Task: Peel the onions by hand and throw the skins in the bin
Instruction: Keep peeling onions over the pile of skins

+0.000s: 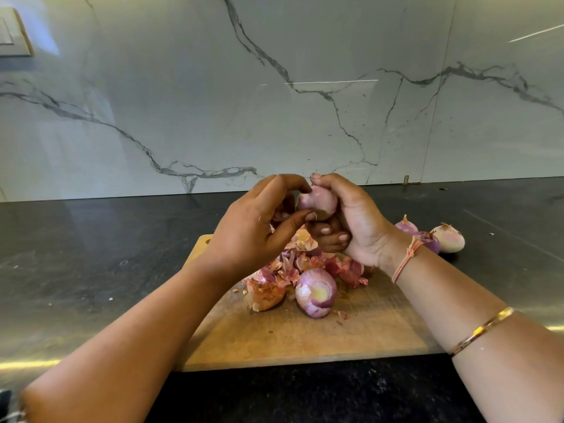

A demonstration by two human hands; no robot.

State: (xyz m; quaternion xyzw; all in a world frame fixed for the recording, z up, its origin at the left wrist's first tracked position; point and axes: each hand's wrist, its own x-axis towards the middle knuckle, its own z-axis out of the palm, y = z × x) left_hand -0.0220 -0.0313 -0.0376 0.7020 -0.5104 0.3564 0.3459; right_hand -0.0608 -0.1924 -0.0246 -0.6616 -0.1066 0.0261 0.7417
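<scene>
My right hand point(351, 221) grips a pale pink onion point(317, 201), held up above the wooden cutting board point(305, 337). My left hand point(259, 230) reaches in from the left, its thumb and forefinger pinching at the onion's skin on its left side. On the board below lies a partly peeled onion point(316, 293) with its cut end facing me. A heap of pink and brown onion skins point(293, 267) sits behind and left of it. No bin is in view.
Three peeled onions point(433, 236) lie on the dark countertop point(91, 270) to the right of the board. A marble backsplash point(274, 87) rises behind the counter. A wall switch plate point(13, 33) is at the upper left.
</scene>
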